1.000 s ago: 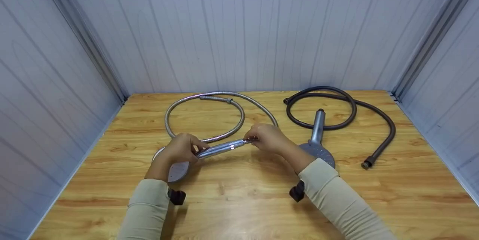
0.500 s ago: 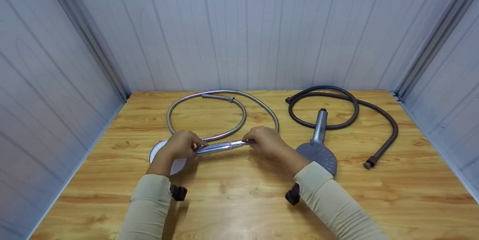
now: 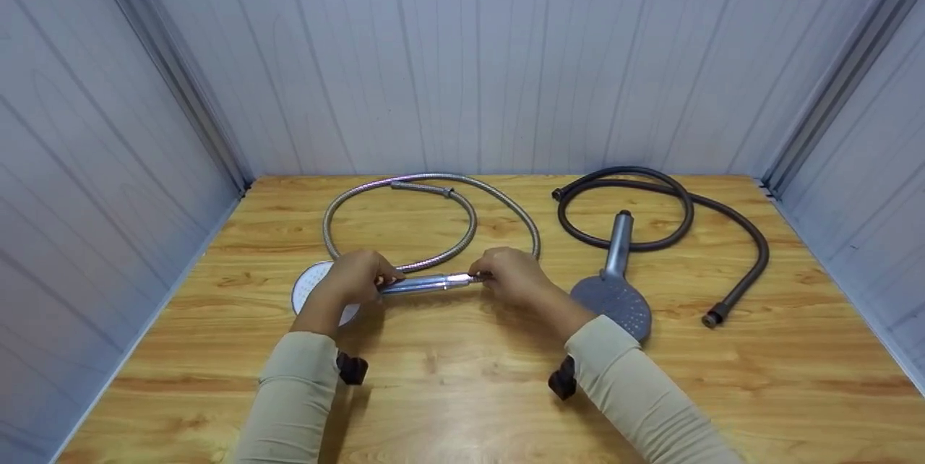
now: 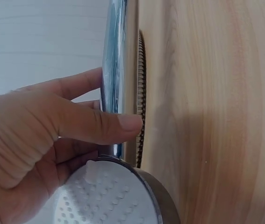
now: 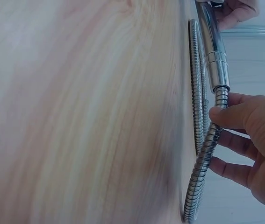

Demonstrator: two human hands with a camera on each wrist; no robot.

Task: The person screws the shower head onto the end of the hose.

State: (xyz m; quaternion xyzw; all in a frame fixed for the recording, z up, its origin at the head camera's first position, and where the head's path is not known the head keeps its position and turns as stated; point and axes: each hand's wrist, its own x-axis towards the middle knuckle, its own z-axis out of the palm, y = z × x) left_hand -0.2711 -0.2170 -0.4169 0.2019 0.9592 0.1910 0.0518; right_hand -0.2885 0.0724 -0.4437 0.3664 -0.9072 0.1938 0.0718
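Left hand (image 3: 354,280) curls thumb and fingers round the handle of a chrome shower head with white perforated face (image 3: 418,284), which spans toward the right hand (image 3: 509,276). Right hand pinches a silver ribbed metal hose (image 5: 207,147) just beside the handle's end. Handle sits nearer level than a second ago; alignment with hose judged straighter. Rightward: grey round shower head (image 3: 613,305); farther, dark flexible hose (image 3: 748,282).

white-faced chrome shower head (image 3: 415,285), nearly level, narrow end meeting a looped, ribbed silver hose (image 5: 209,145)
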